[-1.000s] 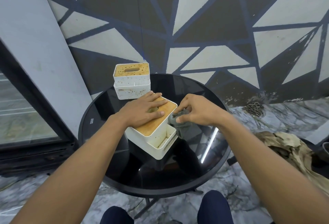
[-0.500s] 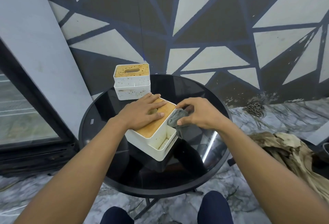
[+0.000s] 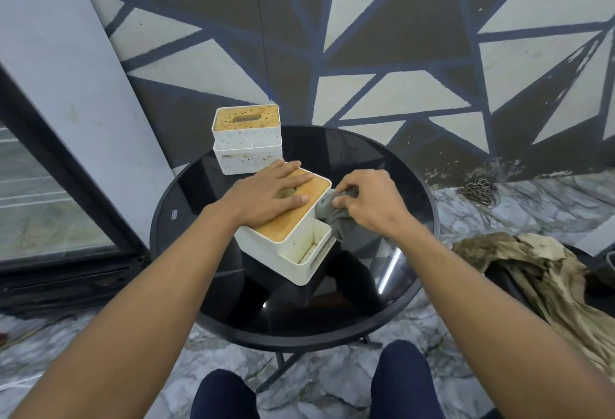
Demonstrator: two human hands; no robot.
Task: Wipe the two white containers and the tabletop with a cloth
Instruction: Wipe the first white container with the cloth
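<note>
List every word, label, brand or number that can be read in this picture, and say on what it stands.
Small white sticker on the left edge of the round black glass table: print too small to read.
Near white plastic container with tan lid, far white plastic container, grey cloth: no text visible.

The right hand (image 3: 366, 200) has eased back from the near container (image 3: 273, 252) — a second ago it covered most of the grey cloth (image 3: 332, 219). Now a bunched end shows against the wall just under the lid's far right corner, with a tail hanging below.
</note>
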